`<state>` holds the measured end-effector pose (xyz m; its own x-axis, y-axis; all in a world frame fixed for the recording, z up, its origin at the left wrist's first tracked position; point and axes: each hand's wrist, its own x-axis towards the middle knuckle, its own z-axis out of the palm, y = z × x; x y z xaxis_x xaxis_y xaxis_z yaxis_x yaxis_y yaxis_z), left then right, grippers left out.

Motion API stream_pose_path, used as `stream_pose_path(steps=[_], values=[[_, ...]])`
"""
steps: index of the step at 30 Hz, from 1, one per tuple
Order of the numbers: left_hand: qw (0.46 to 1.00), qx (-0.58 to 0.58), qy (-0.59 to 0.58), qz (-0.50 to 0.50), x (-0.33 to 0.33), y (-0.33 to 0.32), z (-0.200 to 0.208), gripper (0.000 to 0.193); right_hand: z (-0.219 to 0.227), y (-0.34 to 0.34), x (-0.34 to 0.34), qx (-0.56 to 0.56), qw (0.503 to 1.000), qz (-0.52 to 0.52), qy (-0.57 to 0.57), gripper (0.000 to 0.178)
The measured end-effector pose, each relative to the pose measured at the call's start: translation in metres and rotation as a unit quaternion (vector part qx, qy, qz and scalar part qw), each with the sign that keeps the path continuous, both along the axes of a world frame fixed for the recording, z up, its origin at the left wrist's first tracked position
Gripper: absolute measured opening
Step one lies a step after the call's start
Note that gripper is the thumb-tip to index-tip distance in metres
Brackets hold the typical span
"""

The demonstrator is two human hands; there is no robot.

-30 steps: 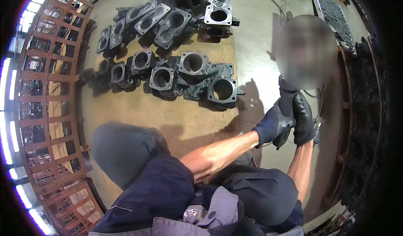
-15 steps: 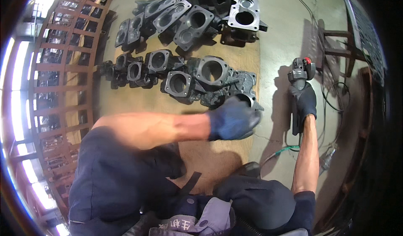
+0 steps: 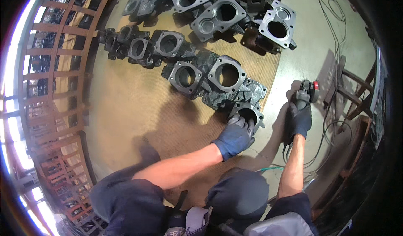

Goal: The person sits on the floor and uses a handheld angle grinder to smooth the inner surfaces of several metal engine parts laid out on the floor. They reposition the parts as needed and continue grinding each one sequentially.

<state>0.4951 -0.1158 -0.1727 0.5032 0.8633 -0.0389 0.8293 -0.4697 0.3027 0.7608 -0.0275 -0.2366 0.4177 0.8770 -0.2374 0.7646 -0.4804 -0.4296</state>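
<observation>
From where I stand over the person's shoulder, the head view shows 2 gloved hands well apart. The left hand [image 3: 235, 138] is at the nearest casting [image 3: 259, 118], at the near right end of the front row. Its fingers are bent, part-way closed, reaching over the near edge of the round opening in the flange; I cannot tell how firmly they have hold of it.

The right hand [image 3: 301, 120] is closed around the body of an angle grinder [image 3: 303, 96], the fingers wrapped about it, with the head pointing away from the person and a red part [image 3: 315, 85] at its right side. The grinder is over the bare floor [image 3: 275, 129], to the right of the ribbed tan mat [image 3: 121, 122].

Behind the nearest casting, just beside it, is a wider grey casting [image 3: 226, 74] with 1 round opening facing up. Farther back, a casting with a bright flange [image 3: 277, 26] shows 2 round recesses. A dark cable [image 3: 326, 129] loops right of the grinder, and a reddish-brown slatted rack [image 3: 46, 75] runs along the left.
</observation>
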Motion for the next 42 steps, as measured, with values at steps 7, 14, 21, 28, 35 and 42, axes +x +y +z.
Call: stream_pose_path(steps=[7,14,21,28,35,42], values=[[0.999,0.003,-0.024,0.026,-0.002,0.003,0.0,0.048,0.001,-0.005,-0.017,0.02,0.999,-0.002,-0.029,0.048],[0.959,-0.195,-0.2,0.039,0.02,-0.034,0.044,0.05,0.026,-0.038,0.021,0.041,0.952,-0.01,0.302,0.042],[0.582,-0.558,-0.591,0.011,0.088,-0.08,0.035,0.052,0.164,-0.128,-0.052,0.025,0.771,0.018,0.636,0.067],[0.781,-0.375,-0.49,0.097,0.086,-0.119,0.046,0.024,0.198,-0.147,-0.102,0.083,0.967,0.107,0.216,0.034],[0.714,-0.425,-0.543,0.118,0.079,-0.125,0.035,0.048,0.201,-0.158,-0.114,0.096,0.978,0.034,0.183,0.037],[0.733,-0.294,-0.601,0.124,0.105,-0.121,0.032,0.054,0.183,-0.153,-0.087,0.118,0.954,0.061,0.27,0.043]])
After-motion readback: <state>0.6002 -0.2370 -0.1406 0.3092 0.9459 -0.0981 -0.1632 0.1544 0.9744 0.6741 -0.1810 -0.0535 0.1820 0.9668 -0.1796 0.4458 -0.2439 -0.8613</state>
